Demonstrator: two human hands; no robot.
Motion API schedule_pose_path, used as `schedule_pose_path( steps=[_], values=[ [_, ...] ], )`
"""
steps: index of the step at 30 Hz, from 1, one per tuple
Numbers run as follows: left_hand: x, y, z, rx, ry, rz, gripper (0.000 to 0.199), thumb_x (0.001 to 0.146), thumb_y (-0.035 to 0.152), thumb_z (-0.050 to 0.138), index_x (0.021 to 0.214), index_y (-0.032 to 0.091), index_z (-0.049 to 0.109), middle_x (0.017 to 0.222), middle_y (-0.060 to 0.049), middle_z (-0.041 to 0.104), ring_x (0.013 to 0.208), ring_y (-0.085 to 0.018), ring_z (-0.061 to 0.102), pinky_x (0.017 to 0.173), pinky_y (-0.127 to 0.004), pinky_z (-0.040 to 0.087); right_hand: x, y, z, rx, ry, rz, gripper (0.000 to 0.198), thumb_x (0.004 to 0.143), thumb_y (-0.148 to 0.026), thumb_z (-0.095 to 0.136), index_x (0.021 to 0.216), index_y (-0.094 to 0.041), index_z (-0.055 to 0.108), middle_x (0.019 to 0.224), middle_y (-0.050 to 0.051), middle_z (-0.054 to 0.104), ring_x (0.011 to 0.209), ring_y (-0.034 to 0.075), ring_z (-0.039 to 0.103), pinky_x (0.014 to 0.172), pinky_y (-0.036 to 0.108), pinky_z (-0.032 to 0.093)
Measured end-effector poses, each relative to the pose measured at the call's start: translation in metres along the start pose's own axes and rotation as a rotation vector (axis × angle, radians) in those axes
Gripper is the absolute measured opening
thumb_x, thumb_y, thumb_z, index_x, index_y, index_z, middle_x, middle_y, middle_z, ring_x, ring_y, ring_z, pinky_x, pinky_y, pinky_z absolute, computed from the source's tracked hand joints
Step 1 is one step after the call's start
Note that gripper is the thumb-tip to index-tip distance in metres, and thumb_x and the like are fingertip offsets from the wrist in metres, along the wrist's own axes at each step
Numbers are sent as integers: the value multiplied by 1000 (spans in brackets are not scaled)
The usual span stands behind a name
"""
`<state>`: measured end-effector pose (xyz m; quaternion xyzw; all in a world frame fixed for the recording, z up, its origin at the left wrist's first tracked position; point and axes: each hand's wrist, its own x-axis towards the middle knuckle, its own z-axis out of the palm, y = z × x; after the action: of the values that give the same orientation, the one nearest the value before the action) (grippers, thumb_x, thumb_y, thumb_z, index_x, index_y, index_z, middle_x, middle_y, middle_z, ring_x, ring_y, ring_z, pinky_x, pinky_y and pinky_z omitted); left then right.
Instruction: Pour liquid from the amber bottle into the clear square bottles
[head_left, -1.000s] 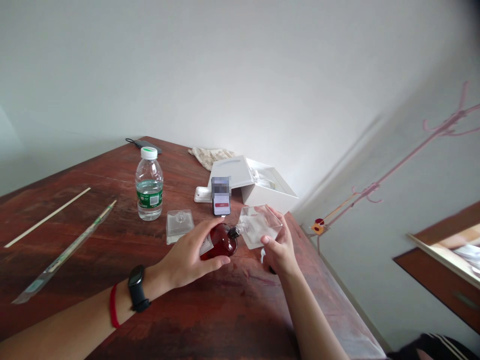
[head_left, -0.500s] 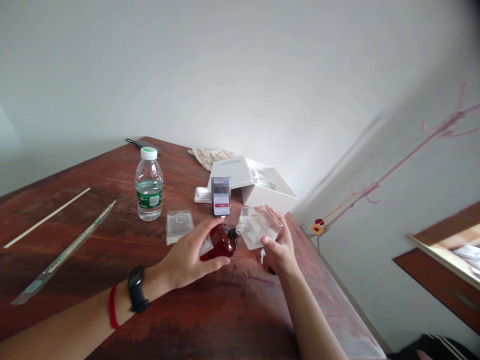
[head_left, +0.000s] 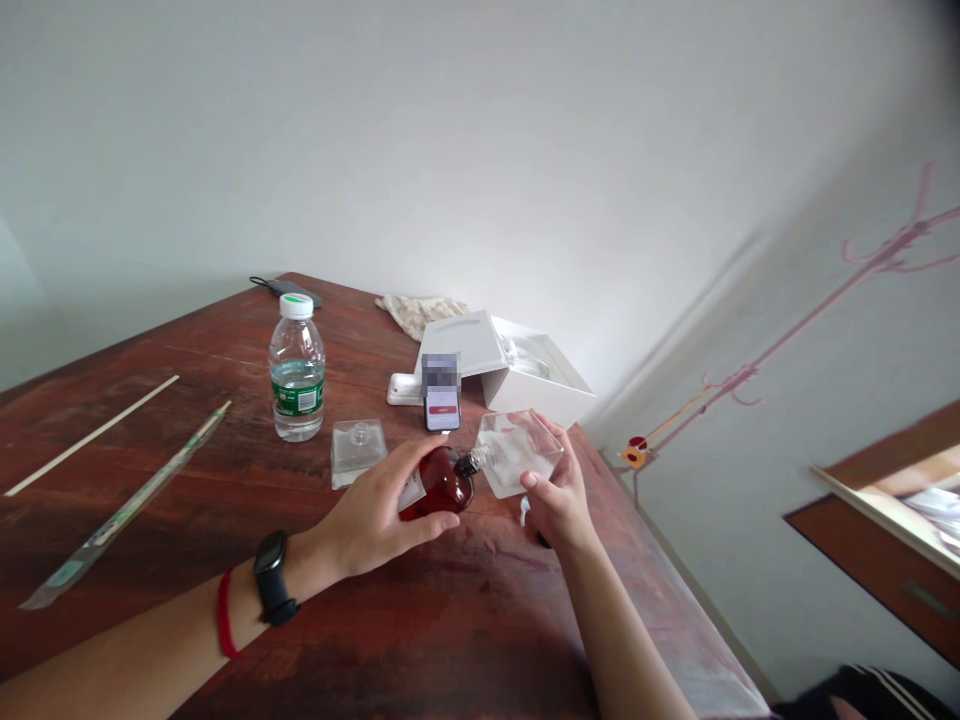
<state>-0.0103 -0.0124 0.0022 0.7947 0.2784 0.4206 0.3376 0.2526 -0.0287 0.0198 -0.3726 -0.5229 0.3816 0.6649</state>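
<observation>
My left hand [head_left: 386,505] is wrapped round a dark red bottle [head_left: 447,486] with a pale label, tilted so its black neck points to the right. Between thumb and fingers, my right hand [head_left: 559,500] grips a clear square bottle [head_left: 516,455], also tilted. Its threaded mouth meets the red bottle's neck. I cannot tell whether liquid is passing between them. Just below the clear bottle, a small white nozzle-like piece [head_left: 525,512] shows near my right fingers. Left of the red bottle lies a clear square piece [head_left: 359,453] with a round knob.
Behind the hands a phone [head_left: 442,400] leans by a white case [head_left: 405,389] and an opened white box [head_left: 536,385]. A water bottle [head_left: 298,380], a wooden stick [head_left: 94,435] and wrapped chopsticks [head_left: 131,505] are on the left. A cloth [head_left: 421,313] lies against the wall.
Almost nothing differs. Both hands keep their hold on the two bottles, and the whole view has shifted very slightly.
</observation>
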Motion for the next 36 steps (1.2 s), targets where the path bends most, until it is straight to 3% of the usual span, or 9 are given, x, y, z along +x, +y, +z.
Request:
schedule_pose_path(
  steps=[36],
  values=[
    [-1,-1,0,-4,-5,-2,77,95,52,80,159,30,45,159,-13,60,141,-36,62,123,-55,49,-1,-1,1,2,5,-6,78,65,-46,102,133,-31,68,141,10,74,134,40,66,115,61,50]
  ],
)
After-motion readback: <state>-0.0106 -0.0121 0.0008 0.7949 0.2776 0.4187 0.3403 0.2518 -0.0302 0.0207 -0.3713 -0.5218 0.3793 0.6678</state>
